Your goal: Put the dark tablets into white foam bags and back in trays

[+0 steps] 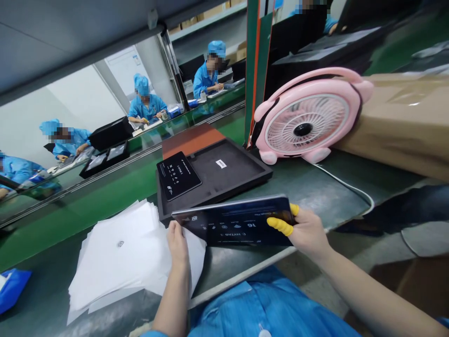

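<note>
A dark tablet point(231, 224) with white print on its face is held tilted above the bench's front edge. At its left end my left hand point(177, 245) is closed on the edge, most of its fingers hidden behind. My right hand point(305, 231), with yellow finger cots, pinches the right end, thumb on the printed face. Beyond it lies a shallow black foam tray point(231, 164) with a small white label inside. A second dark tablet point(178, 175) with similar print rests in the tray's left part. White sheets point(119, 252) are stacked beside my left hand, partly under the held tablet.
A pink fan point(305, 126) stands at the back right, its white cord point(351, 185) trailing over the green bench. Behind it is a cardboard box point(410, 117). A blue packet point(14, 288) lies far left. Several co-workers in blue sit across the line, beyond an upright post point(254, 70).
</note>
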A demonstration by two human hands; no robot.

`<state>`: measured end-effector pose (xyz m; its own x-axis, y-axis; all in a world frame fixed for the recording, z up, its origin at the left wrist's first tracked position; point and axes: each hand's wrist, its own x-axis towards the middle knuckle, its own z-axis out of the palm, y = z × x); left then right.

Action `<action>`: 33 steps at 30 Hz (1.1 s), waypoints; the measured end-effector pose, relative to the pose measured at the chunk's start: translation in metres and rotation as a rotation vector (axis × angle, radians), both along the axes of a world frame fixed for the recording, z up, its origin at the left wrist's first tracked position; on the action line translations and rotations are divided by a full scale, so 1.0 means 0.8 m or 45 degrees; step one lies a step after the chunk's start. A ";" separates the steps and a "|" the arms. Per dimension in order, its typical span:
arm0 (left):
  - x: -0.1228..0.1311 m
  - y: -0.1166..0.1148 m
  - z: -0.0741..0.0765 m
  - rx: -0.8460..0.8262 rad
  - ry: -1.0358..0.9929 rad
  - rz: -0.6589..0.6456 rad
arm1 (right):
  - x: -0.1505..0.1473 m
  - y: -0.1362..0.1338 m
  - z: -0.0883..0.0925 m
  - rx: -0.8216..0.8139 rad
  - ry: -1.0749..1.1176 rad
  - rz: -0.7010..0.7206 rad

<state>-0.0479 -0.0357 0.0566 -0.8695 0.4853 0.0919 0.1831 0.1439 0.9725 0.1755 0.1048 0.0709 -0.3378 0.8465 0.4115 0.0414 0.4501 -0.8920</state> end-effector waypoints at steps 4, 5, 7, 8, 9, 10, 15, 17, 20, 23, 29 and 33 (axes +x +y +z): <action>-0.017 -0.016 0.052 -0.103 0.471 -0.071 | 0.001 -0.003 0.002 0.109 0.017 0.195; -0.018 -0.019 0.064 -0.125 0.526 -0.109 | 0.000 -0.003 0.002 0.110 0.012 0.228; -0.011 -0.022 0.084 -0.163 0.609 -0.211 | -0.002 -0.003 -0.002 0.096 0.004 0.244; -0.004 -0.022 0.090 -0.201 0.698 -0.284 | -0.003 -0.004 -0.005 0.082 0.012 0.221; 0.003 -0.021 0.093 -0.248 0.816 -0.359 | -0.006 -0.005 -0.009 0.055 0.029 0.183; 0.011 -0.019 0.093 -0.297 0.955 -0.433 | -0.008 -0.005 -0.015 0.012 0.047 0.141; 0.029 -0.022 0.050 -0.456 1.353 -0.591 | -0.022 0.002 -0.036 -0.491 0.252 -0.048; 0.026 -0.027 0.029 -0.548 1.345 -0.597 | -0.028 0.008 -0.036 -0.757 0.409 -0.145; 0.020 -0.025 0.016 -0.590 1.388 -0.613 | -0.038 0.011 -0.030 -1.050 0.554 -0.243; 0.016 -0.002 0.031 -0.506 1.452 -0.714 | -0.050 0.003 -0.026 -1.117 0.594 -0.232; 0.013 0.049 0.081 -0.276 0.993 -0.542 | -0.069 -0.023 -0.038 -0.994 0.397 -0.039; 0.024 0.045 0.083 -0.436 0.917 -0.564 | -0.071 -0.020 -0.040 -1.001 0.346 0.052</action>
<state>-0.0287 0.0004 0.1234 -0.3850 0.8619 0.3299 0.8368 0.1752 0.5188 0.1183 0.0890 0.0391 -0.3489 0.9103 -0.2227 -0.2239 -0.3117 -0.9234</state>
